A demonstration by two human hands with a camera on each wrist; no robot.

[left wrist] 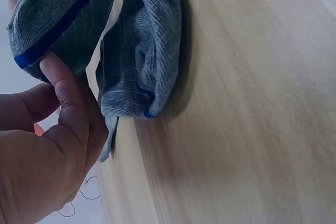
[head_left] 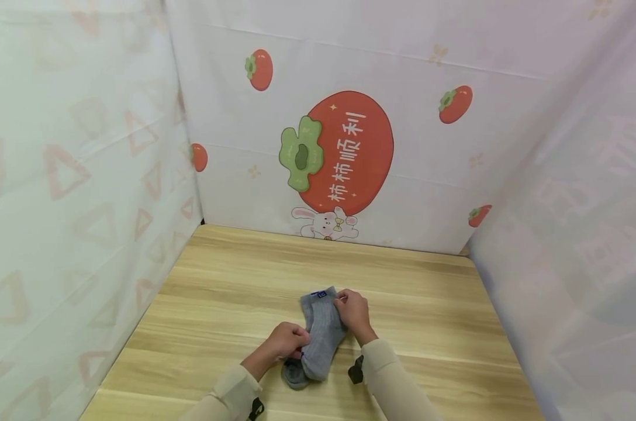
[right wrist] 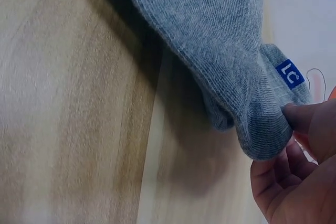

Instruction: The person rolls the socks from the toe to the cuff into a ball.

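Two grey socks lie overlapped in the middle of the table. The upper sock (head_left: 324, 336) is raised between both hands, its foot end toward the person. My left hand (head_left: 286, 340) pinches its left edge; the left wrist view shows a blue stripe on this sock (left wrist: 39, 11) beside the fingertips. At the far right, thumb and fingers of my right hand (right wrist: 302, 166) pinch a folded corner of the sock, near a blue label (right wrist: 290, 73). The lower sock (left wrist: 157, 40) rests on the wood, partly hidden underneath, with a rolled end showing in the head view.
The wood-grain table (head_left: 234, 280) is enclosed by printed white cloth on three sides. The back cloth (head_left: 234, 193) carries a large red persimmon and a rabbit. Dark wrist straps (head_left: 356, 371) show at both sleeves.
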